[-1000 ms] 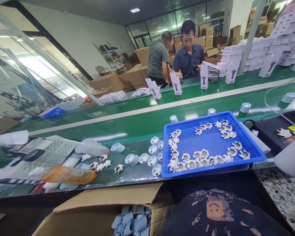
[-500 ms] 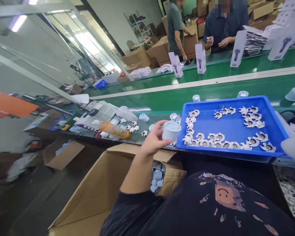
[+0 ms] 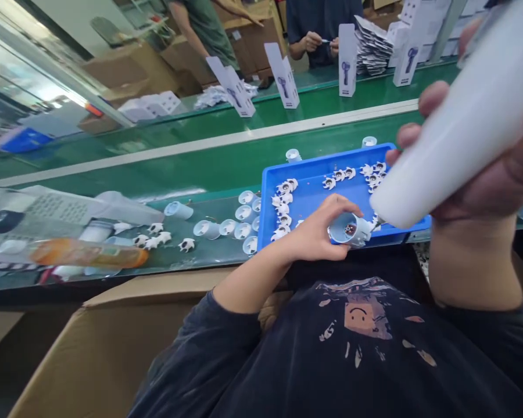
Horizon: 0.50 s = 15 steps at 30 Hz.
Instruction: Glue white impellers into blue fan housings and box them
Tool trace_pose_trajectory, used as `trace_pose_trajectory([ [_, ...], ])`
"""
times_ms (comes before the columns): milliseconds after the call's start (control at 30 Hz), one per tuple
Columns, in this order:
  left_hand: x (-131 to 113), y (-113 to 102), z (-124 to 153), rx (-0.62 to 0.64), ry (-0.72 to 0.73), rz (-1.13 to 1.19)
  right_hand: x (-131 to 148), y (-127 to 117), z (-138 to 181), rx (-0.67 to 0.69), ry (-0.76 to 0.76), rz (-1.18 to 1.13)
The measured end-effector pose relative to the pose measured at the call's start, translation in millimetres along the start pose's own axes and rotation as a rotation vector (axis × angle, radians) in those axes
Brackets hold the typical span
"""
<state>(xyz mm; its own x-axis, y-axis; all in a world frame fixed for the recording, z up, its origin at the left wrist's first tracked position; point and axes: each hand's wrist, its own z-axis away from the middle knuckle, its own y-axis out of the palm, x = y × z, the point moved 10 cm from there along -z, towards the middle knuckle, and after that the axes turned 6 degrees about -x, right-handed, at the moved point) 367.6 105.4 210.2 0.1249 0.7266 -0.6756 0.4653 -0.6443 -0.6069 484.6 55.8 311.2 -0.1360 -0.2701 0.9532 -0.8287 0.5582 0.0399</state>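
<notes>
My left hand [image 3: 316,233] is closed around a light blue cup-shaped plastic housing [image 3: 342,230], its open end facing me and a small reddish-brown part with dark spots showing inside. My right hand [image 3: 499,183] grips a large white bottle-shaped tool [image 3: 453,133], tilted down to the left. Its narrow tip is close to the housing's far right side; I cannot tell whether they touch. Behind both hands lies a blue tray [image 3: 305,165] with white fan impellers [image 3: 284,203] along its sides, partly hidden by my hands.
Several light blue housings [image 3: 243,213] stand left of the tray. Loose impellers [image 3: 157,237], an orange bottle [image 3: 87,255] and a clear plastic bag [image 3: 65,209] lie further left. White printed boxes [image 3: 347,61] stand across the green belt [image 3: 178,157]. Below is an open carton [image 3: 113,342]; two people are opposite.
My left hand has brought the housing to the front of the tray and turned its open end toward me. My right hand has come into view with the white tool. The view has shifted.
</notes>
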Motion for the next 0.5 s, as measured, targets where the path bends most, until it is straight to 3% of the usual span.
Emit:
trace_pose_trajectory([
  [100,-4,11,-4,-0.036,-0.035,-0.078,11,8,5,0.031,-0.183,-0.115],
  [233,-20,23,-4,0.018,-0.019,-0.111,-2,12,13,0.096,-0.212,-0.138],
  [433,-28,23,-7,0.026,-0.04,-0.122,-6,4,17,-0.008,-0.172,0.057],
  [500,-28,24,-7,0.019,-0.054,-0.121,-7,6,16,0.034,-0.159,0.082],
])
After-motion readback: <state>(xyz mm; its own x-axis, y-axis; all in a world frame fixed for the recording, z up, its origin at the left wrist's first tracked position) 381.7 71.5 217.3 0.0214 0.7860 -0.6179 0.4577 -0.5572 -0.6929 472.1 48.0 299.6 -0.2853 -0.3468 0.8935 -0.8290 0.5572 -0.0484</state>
